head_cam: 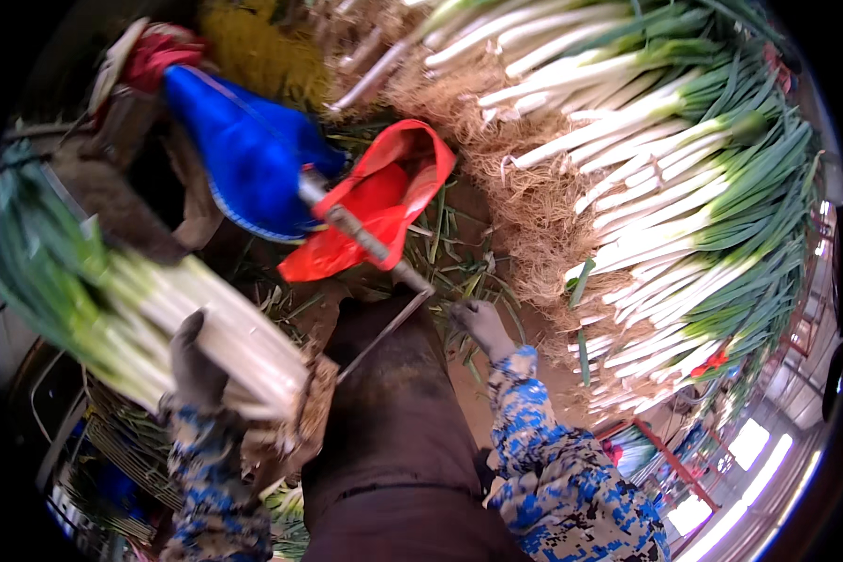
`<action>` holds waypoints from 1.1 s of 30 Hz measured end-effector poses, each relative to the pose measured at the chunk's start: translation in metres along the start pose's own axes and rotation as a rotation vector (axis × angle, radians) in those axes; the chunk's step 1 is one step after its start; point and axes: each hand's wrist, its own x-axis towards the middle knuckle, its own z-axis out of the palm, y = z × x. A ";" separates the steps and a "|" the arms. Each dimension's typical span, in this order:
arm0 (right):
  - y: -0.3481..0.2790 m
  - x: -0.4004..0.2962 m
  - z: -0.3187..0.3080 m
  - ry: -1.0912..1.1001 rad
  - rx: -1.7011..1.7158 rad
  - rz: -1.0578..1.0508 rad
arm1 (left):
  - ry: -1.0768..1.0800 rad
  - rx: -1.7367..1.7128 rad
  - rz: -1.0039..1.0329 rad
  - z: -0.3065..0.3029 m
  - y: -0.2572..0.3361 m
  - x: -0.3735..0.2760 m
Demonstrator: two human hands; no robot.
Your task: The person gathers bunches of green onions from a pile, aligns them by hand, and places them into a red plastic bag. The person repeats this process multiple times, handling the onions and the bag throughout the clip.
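A thick bundle of leeks or large green onions (225,337) lies at the left, green tops to the upper left and cut root ends near my legs. My left hand (198,365), in a grey glove, rests against its white stalks; whether its fingers grip them is hard to tell. My right hand (479,319), curled with its fingers hidden from clear view, is by my knee, near the root side of a large pile of the same vegetable (667,204). A metal rod (365,239) slants between my knees and a red plastic piece (414,190).
A blue cloth (253,154) hangs beyond the red piece. Yellow material (267,56) lies at the top. Leaf scraps (464,274) litter the floor between my legs and the pile. A wire-like rack (126,435) stands low at the left, and a red metal frame (674,464) at the lower right.
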 end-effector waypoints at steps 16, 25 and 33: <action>0.338 0.472 0.097 0.409 -0.637 -0.361 | 0.684 0.556 0.331 0.013 0.029 -0.022; 0.295 0.431 0.100 0.325 -0.946 -0.087 | 0.618 0.612 0.366 0.059 0.000 -0.014; 0.334 0.392 0.136 0.483 -0.688 0.330 | 0.468 0.636 0.402 0.074 0.005 0.002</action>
